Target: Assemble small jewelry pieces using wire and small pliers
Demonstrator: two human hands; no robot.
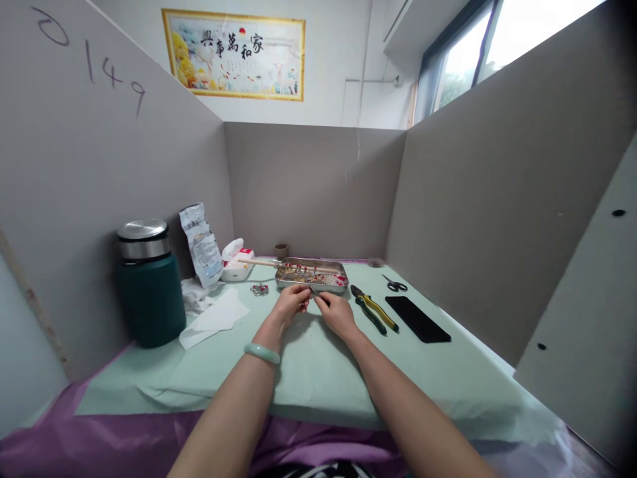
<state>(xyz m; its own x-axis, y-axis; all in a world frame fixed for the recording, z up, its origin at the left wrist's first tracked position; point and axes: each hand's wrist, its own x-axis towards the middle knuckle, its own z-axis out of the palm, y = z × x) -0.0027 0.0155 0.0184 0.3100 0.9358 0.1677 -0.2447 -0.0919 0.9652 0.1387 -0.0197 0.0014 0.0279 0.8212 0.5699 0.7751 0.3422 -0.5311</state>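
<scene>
Just in front of the metal tray (340, 287), my two hands nearly meet. My left hand (292, 302), with a pale green bangle (262, 353) on its wrist, is closed in a pinch; a tiny reddish piece seems to show by its fingers, too small to name. My right hand (338, 314) is wrapped around a slim tool with a dark handle (326, 303), its thin tip pointing to the left fingertips; the fingers hide most of it. Red and gold beads (308, 273) lie in the tray, and a thin wooden stick (259, 263) rests across its rim.
Right of my hands lie pliers (374, 311), scissors (396, 285) and a black phone-like slab (417, 319). On the left stand a green flask (150, 292), a pouch (202, 244) and a tissue pack (239, 265), near white paper (215, 320) and a small beaded pile (259, 289). Grey partitions (313, 186) enclose the table.
</scene>
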